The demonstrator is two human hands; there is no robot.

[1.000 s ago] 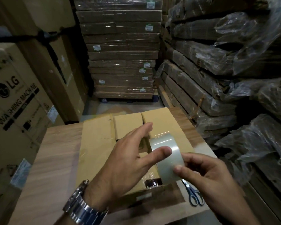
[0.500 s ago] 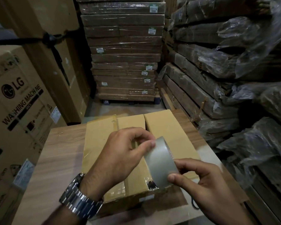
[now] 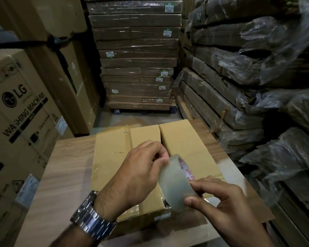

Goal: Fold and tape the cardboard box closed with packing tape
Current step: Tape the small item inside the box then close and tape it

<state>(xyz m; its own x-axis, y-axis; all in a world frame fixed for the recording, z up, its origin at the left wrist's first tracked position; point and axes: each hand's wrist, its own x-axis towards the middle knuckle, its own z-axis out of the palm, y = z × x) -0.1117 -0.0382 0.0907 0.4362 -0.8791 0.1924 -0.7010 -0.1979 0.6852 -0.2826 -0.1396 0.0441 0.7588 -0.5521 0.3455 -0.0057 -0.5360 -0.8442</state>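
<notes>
A steel link watch circles the left wrist.

Tape roll: now lower, over the near right corner of the cardboard box, red-printed core turned into view. Left hand: forefinger, formerly extended, now curls at the roll's far rim. Box flaps: now flat.

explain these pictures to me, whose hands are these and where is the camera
There is no machine here: a person works bare-handed. The current picture comes from a camera worn on their head, looking forward and down, so the arms enter from the bottom. A cardboard box sits on a wooden table, its top flaps folded down. The right hand holds a roll of clear tape above the box's near edge. The left hand, wearing a metal watch, pinches at the roll's upper rim. Wrapped cartons are stacked behind.
</notes>
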